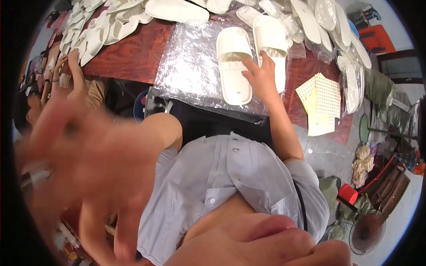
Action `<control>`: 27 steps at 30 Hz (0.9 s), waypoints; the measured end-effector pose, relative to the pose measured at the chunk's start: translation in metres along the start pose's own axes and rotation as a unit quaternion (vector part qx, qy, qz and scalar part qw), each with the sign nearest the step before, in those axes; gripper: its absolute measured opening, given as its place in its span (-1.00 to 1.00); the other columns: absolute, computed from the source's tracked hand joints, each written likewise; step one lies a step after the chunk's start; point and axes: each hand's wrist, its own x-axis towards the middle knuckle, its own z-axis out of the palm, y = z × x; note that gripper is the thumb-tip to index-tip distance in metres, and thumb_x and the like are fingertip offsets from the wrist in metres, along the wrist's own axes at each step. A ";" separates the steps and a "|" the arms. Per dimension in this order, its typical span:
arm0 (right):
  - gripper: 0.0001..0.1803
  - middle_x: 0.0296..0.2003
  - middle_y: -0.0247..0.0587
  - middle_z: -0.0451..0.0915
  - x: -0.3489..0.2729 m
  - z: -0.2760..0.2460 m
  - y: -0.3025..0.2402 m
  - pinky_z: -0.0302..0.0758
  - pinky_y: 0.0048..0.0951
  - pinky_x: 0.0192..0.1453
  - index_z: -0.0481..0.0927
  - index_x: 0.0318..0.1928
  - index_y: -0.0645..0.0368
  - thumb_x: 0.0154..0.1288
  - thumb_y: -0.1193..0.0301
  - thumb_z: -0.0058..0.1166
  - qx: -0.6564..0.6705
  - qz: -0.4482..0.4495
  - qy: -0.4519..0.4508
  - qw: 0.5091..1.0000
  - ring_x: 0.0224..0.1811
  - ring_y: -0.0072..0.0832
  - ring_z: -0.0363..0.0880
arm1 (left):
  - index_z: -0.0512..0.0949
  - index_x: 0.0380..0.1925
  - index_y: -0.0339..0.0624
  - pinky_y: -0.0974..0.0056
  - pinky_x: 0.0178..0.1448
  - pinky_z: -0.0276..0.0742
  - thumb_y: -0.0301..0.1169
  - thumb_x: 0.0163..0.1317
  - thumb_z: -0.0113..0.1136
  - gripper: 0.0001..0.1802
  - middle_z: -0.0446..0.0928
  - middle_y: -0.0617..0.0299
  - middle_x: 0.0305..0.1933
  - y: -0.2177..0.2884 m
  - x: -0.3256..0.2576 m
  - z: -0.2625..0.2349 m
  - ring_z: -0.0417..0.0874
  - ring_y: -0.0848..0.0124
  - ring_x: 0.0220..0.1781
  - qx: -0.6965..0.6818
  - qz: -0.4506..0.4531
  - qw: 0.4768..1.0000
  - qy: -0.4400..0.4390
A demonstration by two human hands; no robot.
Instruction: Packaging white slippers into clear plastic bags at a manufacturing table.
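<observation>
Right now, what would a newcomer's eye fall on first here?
The blurred left hand, looming large at the picture's left. Next comes the pair of white slippers lying on clear plastic near the top centre, with the right hand at them. Pale yellow sheets lie to their right on the red-brown table.

Pale blue-grey shirt [262, 177], short sleeves [310, 181], round shiny buttons [212, 201], thin black strap [302, 200]; hands [262, 79] bare.

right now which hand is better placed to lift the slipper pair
Probably the right hand: its fingers are at the right-hand slipper, while the left hand is blurred, well away from it.
</observation>
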 end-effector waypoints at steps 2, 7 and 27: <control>-0.56 0.28 0.35 0.27 -0.001 0.006 -0.002 0.28 0.01 0.38 0.65 0.09 0.00 0.14 0.44 0.32 -0.042 0.023 0.042 0.998 0.32 0.21 0.23 | 0.62 0.00 0.36 0.11 0.33 0.22 -0.01 0.23 0.28 -0.67 0.48 0.34 0.15 -0.047 -0.013 0.010 0.36 0.35 0.24 0.005 -0.052 0.990 -0.132; -0.66 0.33 0.22 0.26 -0.014 0.034 0.002 0.20 0.07 0.40 0.60 0.04 0.15 0.22 0.50 0.21 -0.037 0.023 0.148 0.988 0.37 0.16 0.18 | 0.41 0.32 0.07 -0.07 0.36 0.27 0.07 0.16 0.30 -0.26 0.41 -0.13 0.21 -0.178 -0.148 0.024 0.37 -0.11 0.33 0.249 -0.146 0.794 -0.534; -0.72 0.29 0.07 0.24 -0.022 0.024 0.017 0.13 0.05 0.38 0.50 0.03 0.26 0.32 0.57 0.05 0.145 0.097 0.260 0.950 0.36 -0.01 0.12 | 0.36 0.26 -0.23 -0.06 0.06 0.51 0.08 -0.09 0.44 -0.04 0.55 -0.23 -0.06 -0.263 -0.197 0.085 0.62 -0.12 -0.01 0.276 -0.265 0.666 -0.641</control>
